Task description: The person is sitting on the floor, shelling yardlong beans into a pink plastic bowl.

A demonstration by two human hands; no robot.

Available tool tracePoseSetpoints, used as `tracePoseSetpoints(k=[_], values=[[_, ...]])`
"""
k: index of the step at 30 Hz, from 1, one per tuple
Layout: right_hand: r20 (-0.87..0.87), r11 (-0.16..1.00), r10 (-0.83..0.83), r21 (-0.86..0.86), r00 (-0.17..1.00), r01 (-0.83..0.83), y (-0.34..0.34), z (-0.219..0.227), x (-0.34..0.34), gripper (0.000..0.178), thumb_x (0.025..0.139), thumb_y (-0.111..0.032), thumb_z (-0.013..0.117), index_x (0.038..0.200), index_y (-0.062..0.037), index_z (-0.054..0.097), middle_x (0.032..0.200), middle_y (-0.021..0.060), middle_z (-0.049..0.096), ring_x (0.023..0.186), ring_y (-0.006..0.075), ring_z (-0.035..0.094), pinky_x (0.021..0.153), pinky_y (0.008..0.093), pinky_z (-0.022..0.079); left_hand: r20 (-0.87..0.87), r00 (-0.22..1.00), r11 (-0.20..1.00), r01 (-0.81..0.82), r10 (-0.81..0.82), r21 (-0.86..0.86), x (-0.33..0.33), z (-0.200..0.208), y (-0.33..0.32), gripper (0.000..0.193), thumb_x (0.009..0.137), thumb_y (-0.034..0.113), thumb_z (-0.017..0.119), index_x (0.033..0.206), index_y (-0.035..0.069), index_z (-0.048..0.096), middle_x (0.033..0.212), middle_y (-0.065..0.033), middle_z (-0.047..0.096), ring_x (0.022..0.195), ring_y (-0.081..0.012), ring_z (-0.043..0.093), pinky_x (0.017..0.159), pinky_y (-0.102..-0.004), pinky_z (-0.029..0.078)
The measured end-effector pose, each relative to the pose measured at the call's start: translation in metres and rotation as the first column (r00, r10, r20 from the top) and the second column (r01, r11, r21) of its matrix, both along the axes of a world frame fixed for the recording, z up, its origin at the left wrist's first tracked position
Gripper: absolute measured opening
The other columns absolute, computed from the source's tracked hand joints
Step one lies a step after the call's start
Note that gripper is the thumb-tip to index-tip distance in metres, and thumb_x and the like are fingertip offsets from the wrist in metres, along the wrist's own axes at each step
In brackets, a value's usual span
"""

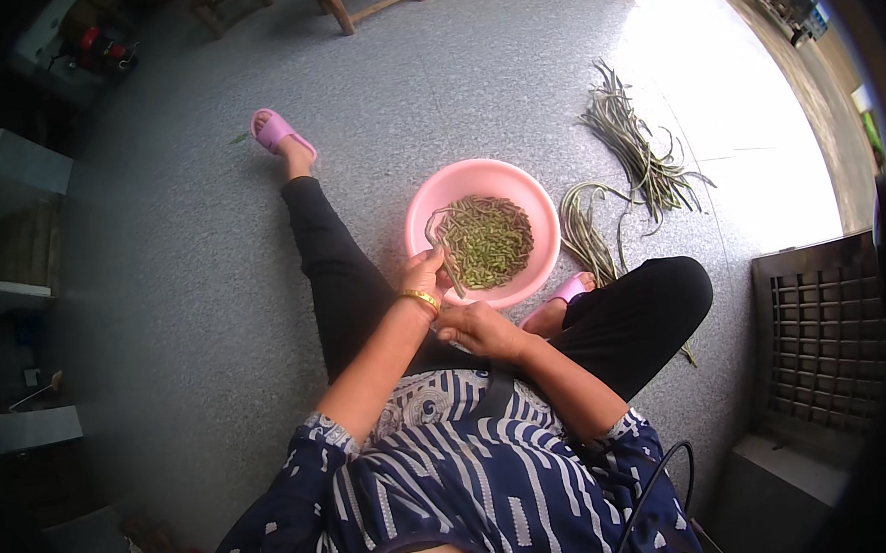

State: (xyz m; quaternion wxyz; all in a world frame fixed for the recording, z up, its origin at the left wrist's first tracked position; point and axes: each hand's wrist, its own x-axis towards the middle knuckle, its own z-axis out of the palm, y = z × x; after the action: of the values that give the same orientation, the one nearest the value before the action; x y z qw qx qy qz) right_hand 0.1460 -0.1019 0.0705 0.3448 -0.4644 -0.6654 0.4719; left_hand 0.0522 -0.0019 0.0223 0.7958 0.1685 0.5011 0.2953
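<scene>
I sit on the floor with a pink basin (429,202) between my legs; it holds several short cut pieces of green long bean (491,242). My left hand (423,275), with a gold bracelet at the wrist, grips a long bean (442,238) that loops up over the basin's near rim. My right hand (476,327) is just below it, fingers closed near the bean's lower end; whether it pinches the bean I cannot tell.
Uncut long beans lie on the floor right of the basin, one bundle (586,234) close by and another bundle (637,146) farther off. My legs in black trousers and pink slippers (277,132) flank the basin. A metal grate (817,337) stands at the right.
</scene>
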Motion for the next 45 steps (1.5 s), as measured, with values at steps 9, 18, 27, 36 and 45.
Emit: tracePoseSetpoints(k=[9, 18, 27, 36, 45], values=[[-0.536, 0.717, -0.591, -0.692, 0.602, 0.088, 0.005, -0.011, 0.007, 0.025, 0.084, -0.029, 0.042, 0.077, -0.0073, 0.051, 0.054, -0.0057, 0.036, 0.042, 0.0035, 0.027, 0.037, 0.0182, 0.017, 0.045, 0.999, 0.99, -0.017, 0.011, 0.142, -0.006, 0.021, 0.015, 0.011, 0.08, 0.017, 0.055, 0.08, 0.006, 0.055, 0.066, 0.0008, 0.052, 0.048, -0.004, 0.043, 0.045, -0.0162, 0.037], [-0.335, 0.833, -0.435, -0.503, 0.836, 0.232, 0.005, -0.027, 0.003, 0.033, 0.084, -0.036, 0.044, 0.074, -0.0056, 0.051, 0.055, -0.0046, 0.038, 0.047, 0.0046, 0.034, 0.043, 0.019, 0.027, -0.051, 0.998, 0.974, 0.045, -0.034, 0.224, -0.007, 0.009, 0.002, 0.013, 0.08, 0.017, 0.055, 0.082, 0.005, 0.055, 0.065, 0.0011, 0.052, 0.048, -0.0042, 0.044, 0.044, -0.0172, 0.038], [0.059, 0.976, -0.124, 0.186, 0.991, 0.112, 0.002, 0.007, 0.001, 0.012, 0.075, -0.015, 0.053, 0.076, -0.0033, 0.05, 0.074, 0.0153, 0.054, 0.065, 0.0318, 0.052, 0.061, 0.0373, 0.042, 0.082, 0.996, 0.993, -0.011, 0.02, -0.118, -0.003, 0.002, -0.002, 0.01, 0.08, 0.015, 0.053, 0.084, 0.006, 0.055, 0.069, -0.0006, 0.054, 0.056, -0.0064, 0.048, 0.048, -0.0209, 0.04], [-0.546, 0.754, -0.587, -0.638, 0.598, 0.156, 0.0, -0.01, 0.003, 0.023, 0.083, -0.025, 0.041, 0.074, -0.0065, 0.05, 0.055, -0.0039, 0.036, 0.041, 0.0043, 0.027, 0.036, 0.0184, 0.018, 0.105, 0.993, 0.996, 0.038, -0.046, 0.081, -0.007, 0.011, 0.006, 0.013, 0.079, 0.018, 0.055, 0.084, 0.006, 0.054, 0.067, 0.0014, 0.051, 0.051, -0.0055, 0.043, 0.047, -0.0181, 0.039], [-0.358, 0.757, -0.545, -0.598, 0.758, 0.263, 0.005, -0.029, 0.004, 0.033, 0.085, -0.032, 0.042, 0.069, -0.0051, 0.051, 0.053, -0.0039, 0.038, 0.044, 0.0069, 0.035, 0.039, 0.0212, 0.025, -0.068, 0.991, 0.967, 0.127, -0.115, 0.222, -0.004, 0.012, -0.004, 0.016, 0.079, 0.021, 0.056, 0.083, 0.005, 0.056, 0.063, 0.001, 0.052, 0.044, -0.0046, 0.043, 0.041, -0.0163, 0.038]])
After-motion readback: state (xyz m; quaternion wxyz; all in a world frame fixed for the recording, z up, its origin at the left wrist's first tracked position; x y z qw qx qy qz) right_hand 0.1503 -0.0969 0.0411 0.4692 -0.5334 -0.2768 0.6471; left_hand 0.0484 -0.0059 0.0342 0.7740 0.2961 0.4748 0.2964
